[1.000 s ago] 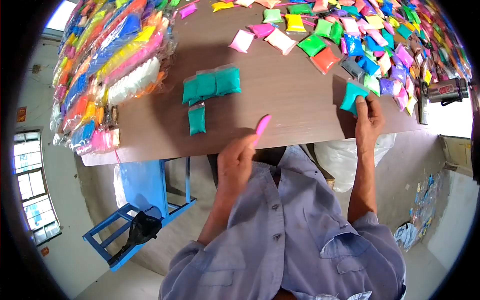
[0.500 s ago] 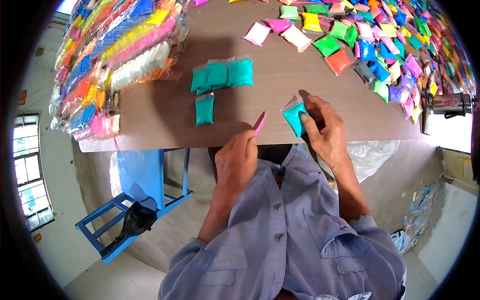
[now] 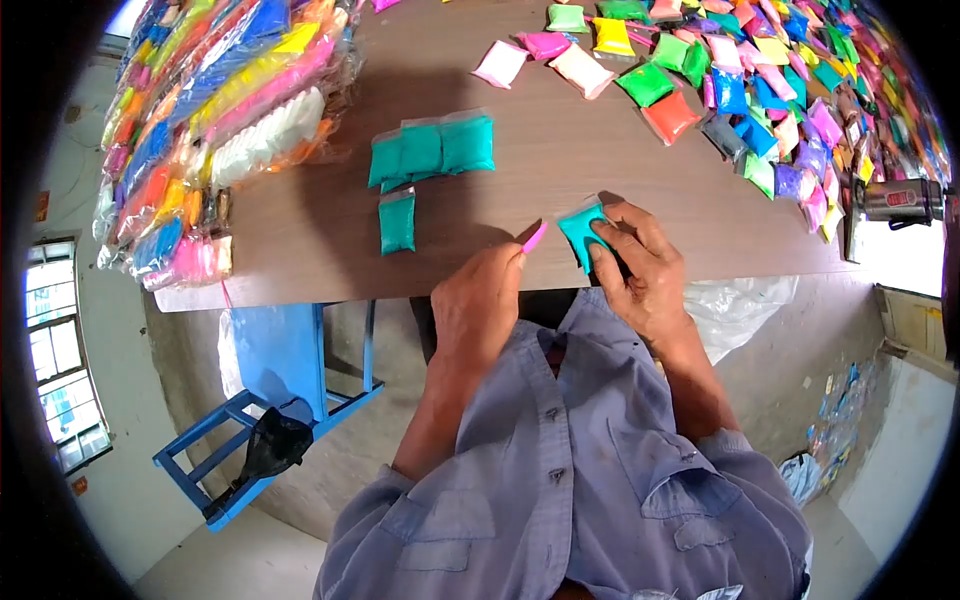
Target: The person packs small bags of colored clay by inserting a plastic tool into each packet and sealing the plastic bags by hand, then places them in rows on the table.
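My left hand [image 3: 478,300] is closed around a pink tool [image 3: 535,237], whose flat end sticks out past the fingertips. To its right, my right hand [image 3: 645,265] pinches a teal packet [image 3: 583,235] between thumb and fingers, just above the table near its front edge. The pink tool and this packet are apart. Several teal packets [image 3: 430,148] lie overlapping in a row on the left middle of the table. Just below them lies a single teal packet [image 3: 397,222].
Bagged colourful packets [image 3: 270,110] are piled on the table's [image 3: 330,260] left. Loose packets [image 3: 760,100] cover its back right, near a metal flask [image 3: 900,203]. A blue stool [image 3: 275,360] with a black item [image 3: 277,445] stands below the left edge.
My right hand has brought the teal packet from the right side of the table to the middle, near my left hand. The pink tool now leans more to the right.
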{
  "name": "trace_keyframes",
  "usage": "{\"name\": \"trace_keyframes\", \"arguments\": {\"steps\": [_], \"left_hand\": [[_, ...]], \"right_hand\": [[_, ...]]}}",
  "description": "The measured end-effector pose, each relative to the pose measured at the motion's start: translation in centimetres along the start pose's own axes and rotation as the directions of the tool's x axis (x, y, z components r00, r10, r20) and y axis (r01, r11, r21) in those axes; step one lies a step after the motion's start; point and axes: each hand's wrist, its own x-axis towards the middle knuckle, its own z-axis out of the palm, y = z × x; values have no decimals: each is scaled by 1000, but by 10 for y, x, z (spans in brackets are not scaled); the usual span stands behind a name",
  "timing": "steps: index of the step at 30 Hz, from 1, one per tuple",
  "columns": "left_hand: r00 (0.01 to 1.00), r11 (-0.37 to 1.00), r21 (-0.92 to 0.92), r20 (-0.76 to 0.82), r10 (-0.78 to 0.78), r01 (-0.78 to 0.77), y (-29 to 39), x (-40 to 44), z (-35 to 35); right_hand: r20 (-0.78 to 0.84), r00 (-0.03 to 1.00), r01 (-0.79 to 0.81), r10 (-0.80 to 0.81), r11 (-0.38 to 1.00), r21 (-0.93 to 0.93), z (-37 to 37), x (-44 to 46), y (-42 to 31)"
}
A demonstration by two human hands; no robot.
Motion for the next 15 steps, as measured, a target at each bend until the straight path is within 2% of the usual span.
{"name": "trace_keyframes", "arguments": {"steps": [5,7,8,11,15], "left_hand": [[1000,993,-120,3,-7,7,15,10,12],[998,997,-71,54,43,-39,11,13,21],[995,995,-45,32,91,-89,7,15,25],[995,994,44,13,97,-97,-1,27,31],[991,991,14,6,131,-131,4,40,27]], "right_hand": [[-4,1000,13,-13,1000,-22,2,-1,5],[-16,999,27,-28,999,-27,3,-1,6],[-23,999,42,-43,998,-40,3,0,6],[-32,998,51,-53,997,-58,4,-2,7],[-69,995,70,-74,996,-57,7,-1,10]]}}
